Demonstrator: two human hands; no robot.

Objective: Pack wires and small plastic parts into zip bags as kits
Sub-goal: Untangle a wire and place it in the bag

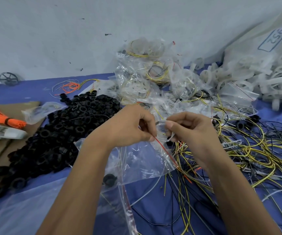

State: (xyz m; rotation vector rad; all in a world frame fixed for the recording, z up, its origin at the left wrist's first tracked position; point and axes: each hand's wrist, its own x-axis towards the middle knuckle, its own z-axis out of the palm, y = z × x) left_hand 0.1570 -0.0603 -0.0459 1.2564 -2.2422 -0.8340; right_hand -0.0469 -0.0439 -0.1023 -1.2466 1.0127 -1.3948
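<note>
Black rings (pixel 65 126) crowding left, tangled wires (pixel 248 150) right, packed bags (pixel 150 78) ahead.

Single head cam, wide-angle. Looks fwd and down from above onto blue work surface (pixel 153 209), wall (pixel 69 31) at top. Close: forearms enter from bottom edge, both hands near centre. Edges bowed by lens.

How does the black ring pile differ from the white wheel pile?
The black ring pile lies left of the hands on blue cloth and cardboard; the white wheel pile sits far right, spilling from a sack. Black rings are opaque, small and plain; white wheels are translucent, larger and spoked. Both are loose heaps of plastic parts.
</note>
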